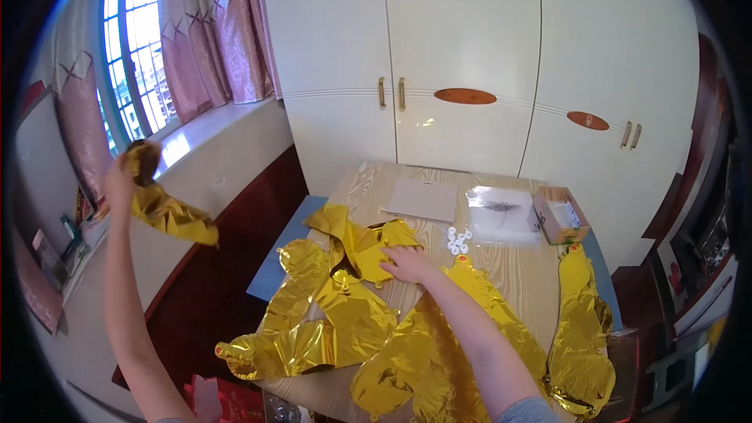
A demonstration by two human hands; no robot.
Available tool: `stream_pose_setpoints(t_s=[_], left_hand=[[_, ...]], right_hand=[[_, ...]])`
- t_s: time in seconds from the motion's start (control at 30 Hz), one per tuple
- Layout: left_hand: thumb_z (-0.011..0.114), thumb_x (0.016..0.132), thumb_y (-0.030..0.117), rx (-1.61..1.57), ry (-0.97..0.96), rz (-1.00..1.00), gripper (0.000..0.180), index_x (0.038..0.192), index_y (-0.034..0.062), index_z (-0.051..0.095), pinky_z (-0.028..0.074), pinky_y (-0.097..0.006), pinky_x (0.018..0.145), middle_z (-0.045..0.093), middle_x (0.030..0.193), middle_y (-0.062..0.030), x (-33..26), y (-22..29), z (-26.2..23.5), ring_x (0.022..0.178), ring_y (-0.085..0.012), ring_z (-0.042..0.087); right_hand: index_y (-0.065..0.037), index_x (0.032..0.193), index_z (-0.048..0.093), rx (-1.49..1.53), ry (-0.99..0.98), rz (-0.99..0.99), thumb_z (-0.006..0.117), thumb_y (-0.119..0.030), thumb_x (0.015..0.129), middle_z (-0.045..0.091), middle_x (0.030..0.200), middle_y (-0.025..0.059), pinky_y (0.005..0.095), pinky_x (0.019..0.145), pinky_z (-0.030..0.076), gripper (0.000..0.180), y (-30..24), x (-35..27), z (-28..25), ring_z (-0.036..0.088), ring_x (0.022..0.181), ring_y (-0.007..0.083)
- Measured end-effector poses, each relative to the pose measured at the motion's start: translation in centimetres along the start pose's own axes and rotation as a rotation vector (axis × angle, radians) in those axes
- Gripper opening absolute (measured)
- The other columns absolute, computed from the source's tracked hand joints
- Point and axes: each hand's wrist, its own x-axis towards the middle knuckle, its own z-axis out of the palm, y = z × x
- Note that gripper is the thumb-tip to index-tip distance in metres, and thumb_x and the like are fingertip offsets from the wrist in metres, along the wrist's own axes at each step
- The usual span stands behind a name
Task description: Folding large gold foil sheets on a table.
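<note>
My left hand [120, 178] is raised at the far left, off the table and near the window sill. It is closed on a gold foil balloon [174, 215], flat and crumpled, which hangs down to the right. My right hand [403, 263] lies on another gold foil balloon [356, 244] near the middle of the table, its fingers stretched out over the foil. Close by, a flat gold foil balloon [352, 317] spreads toward the left edge. More gold foil balloons [407, 352] lie under and beside my right forearm, and one long balloon [578, 337] rests along the right edge.
On the wood-grain table [509, 258] are small white rings [458, 240], a grey-beige board [423, 199], a clear plastic sheet [501, 215] and an open cardboard box [562, 215]. White cabinets [470, 31] stand behind. A red bag [227, 399] sits below the table's near left edge.
</note>
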Motion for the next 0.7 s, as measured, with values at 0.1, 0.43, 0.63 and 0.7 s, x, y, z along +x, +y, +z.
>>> stream_pose_setpoints(t_s=[0.1,0.43,0.63,0.7], left_hand=[[0.046,0.093,0.017,0.096,-0.226,0.219,0.025,0.111,0.0067,0.059,0.049,-0.049,0.07,0.066,0.091,-0.0209,-4.8,14.0,-2.5,0.084,-0.0396,0.064],[0.056,0.082,0.014,-0.319,-0.088,1.221,0.018,0.095,0.0025,0.061,0.042,-0.025,0.051,0.06,0.079,-0.0051,-25.8,34.0,-12.9,0.059,-0.0143,0.053],[0.059,0.085,0.018,-0.886,-0.072,1.486,0.016,0.096,0.0068,0.063,0.049,-0.022,0.067,0.066,0.1,-0.0096,-35.4,39.0,-19.3,0.087,-0.018,0.067],[0.059,0.084,0.017,-1.056,-0.103,1.454,0.015,0.096,0.0069,0.062,0.049,-0.022,0.067,0.066,0.099,-0.0091,-38.8,40.1,-19.4,0.087,-0.018,0.066]], right_hand=[[-0.011,0.14,0.042,0.181,0.14,-0.024,0.045,-0.048,0.095,0.044,0.143,0.0127,0.0464,0.107,0.032,0.058,0.6,0.0,0.1,0.042,0.131,0.0312],[-0.009,0.14,0.039,1.822,-0.4,0.236,0.039,-0.059,0.095,0.054,0.133,0.0101,0.0402,0.094,0.049,0.068,-8.6,-13.7,-9.2,0.056,0.116,0.0201],[-0.007,0.124,0.054,2.033,-0.245,0.424,0.043,-0.05,0.098,0.067,0.098,0.0029,0.0279,0.071,0.055,0.052,-3.0,-22.7,-7.5,0.066,0.081,0.013],[-0.006,0.118,0.057,1.917,-0.143,0.526,0.047,-0.046,0.098,0.067,0.093,0.0027,0.0274,0.068,0.055,0.046,-2.0,-24.9,-7.3,0.065,0.077,0.0125]])
